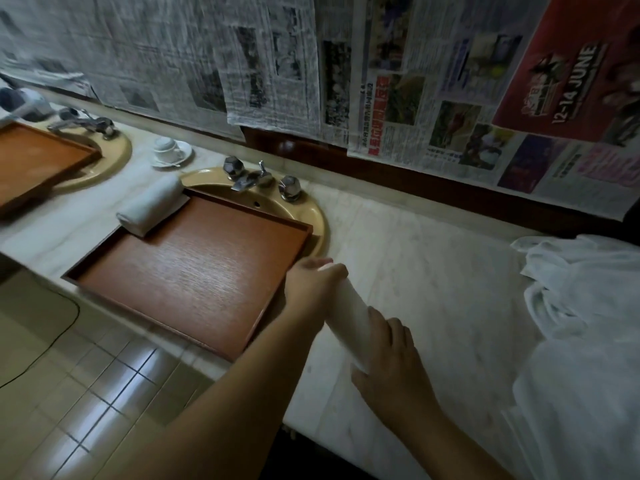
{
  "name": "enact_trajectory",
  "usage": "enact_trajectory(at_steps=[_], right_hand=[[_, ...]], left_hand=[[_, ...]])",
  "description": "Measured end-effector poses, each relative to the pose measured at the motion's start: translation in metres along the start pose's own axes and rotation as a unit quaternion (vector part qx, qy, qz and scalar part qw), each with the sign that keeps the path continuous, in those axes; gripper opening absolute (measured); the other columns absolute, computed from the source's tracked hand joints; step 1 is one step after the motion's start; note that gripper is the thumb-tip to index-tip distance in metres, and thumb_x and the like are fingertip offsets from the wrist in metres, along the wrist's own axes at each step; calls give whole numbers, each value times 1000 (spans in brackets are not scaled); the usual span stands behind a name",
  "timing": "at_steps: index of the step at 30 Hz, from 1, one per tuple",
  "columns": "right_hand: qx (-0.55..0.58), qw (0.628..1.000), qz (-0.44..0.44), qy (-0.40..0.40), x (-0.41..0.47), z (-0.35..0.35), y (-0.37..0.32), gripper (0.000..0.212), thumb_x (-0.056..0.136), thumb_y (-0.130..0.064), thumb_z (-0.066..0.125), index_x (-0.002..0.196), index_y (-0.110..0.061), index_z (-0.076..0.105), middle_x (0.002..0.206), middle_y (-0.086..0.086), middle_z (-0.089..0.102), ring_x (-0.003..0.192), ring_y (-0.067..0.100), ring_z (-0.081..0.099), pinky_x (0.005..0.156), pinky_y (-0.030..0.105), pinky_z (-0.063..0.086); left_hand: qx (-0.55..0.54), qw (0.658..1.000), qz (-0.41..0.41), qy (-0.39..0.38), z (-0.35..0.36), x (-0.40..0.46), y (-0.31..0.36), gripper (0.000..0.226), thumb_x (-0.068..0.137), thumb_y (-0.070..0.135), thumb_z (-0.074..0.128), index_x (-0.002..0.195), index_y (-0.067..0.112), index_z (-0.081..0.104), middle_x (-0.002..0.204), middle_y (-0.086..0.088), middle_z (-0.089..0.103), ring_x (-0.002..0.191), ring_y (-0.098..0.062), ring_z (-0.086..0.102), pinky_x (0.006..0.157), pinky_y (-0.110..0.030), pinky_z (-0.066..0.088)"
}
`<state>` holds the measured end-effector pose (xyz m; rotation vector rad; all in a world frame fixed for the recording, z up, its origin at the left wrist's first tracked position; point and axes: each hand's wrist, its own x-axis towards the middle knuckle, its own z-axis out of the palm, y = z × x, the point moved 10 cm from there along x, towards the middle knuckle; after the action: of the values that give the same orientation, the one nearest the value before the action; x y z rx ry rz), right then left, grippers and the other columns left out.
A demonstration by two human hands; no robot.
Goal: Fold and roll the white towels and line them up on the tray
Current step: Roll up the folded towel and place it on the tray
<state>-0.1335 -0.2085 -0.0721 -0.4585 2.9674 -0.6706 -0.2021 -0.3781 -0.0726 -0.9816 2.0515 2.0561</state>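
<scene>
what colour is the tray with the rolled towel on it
Reddish-brown wood grain tray, seen in the head view.

Your left hand [311,282] and right hand [388,355] both curl around a rolled towel [346,313], forearms extended forward.

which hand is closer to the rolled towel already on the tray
Left. The left hand grips the far end of the held roll beside the tray; the right hand holds the near end, farther from that rolled towel.

Two rolled towels [149,205], two trays [194,271], two sinks [311,216].
</scene>
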Motion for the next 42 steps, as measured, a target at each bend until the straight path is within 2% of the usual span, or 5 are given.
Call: enact_trajectory(at_steps=[6, 10, 25, 31, 42], right_hand=[[431, 881, 134, -138, 60, -36, -41, 138, 51, -68, 93, 160, -46, 10, 143, -22, 33, 130, 14, 47, 88, 35, 55], [524, 823, 71, -207, 101, -40, -91, 74, 68, -44, 89, 133, -29, 57, 125, 0, 68, 112, 23, 67, 88, 38, 59], [371, 898, 87, -217, 199, 98, -261, 56, 90, -62, 67, 128, -23, 52, 108, -8, 61, 93, 2, 60, 66, 21, 46], [426, 854, 186, -235, 265, 168, -291, 62, 79, -66, 76, 123, -26, 58, 113, -2, 71, 100, 19, 71, 92, 48, 59], [532, 754, 347, -168, 362, 252, -313, 68, 83, -49, 83, 133, -13, 55, 113, 2, 71, 100, 22, 70, 92, 42, 57]], left_hand=[[60, 987, 127, -78, -28, -21, 115, 38, 80, 23, 86, 115, 24, 71, 119, -3, 63, 101, -23, 67, 63, -28, 62], [92, 977, 179, -67, -53, -14, 159, 38, 76, 25, 87, 111, 23, 73, 114, -3, 68, 100, -24, 68, 73, -39, 65], [163, 981, 95, 44, -250, 156, 141, 23, 70, 23, 89, 89, 20, 76, 91, 1, 74, 92, -17, 71, 81, -40, 64], [164, 978, 118, 52, -323, 228, 159, 52, 88, 63, 72, 122, 24, 69, 109, 5, 71, 100, -11, 66, 83, -28, 51], [434, 895, 78, 75, -417, 315, 101, 59, 99, 41, 63, 154, 34, 43, 145, -5, 51, 133, -31, 46, 103, -43, 45]])
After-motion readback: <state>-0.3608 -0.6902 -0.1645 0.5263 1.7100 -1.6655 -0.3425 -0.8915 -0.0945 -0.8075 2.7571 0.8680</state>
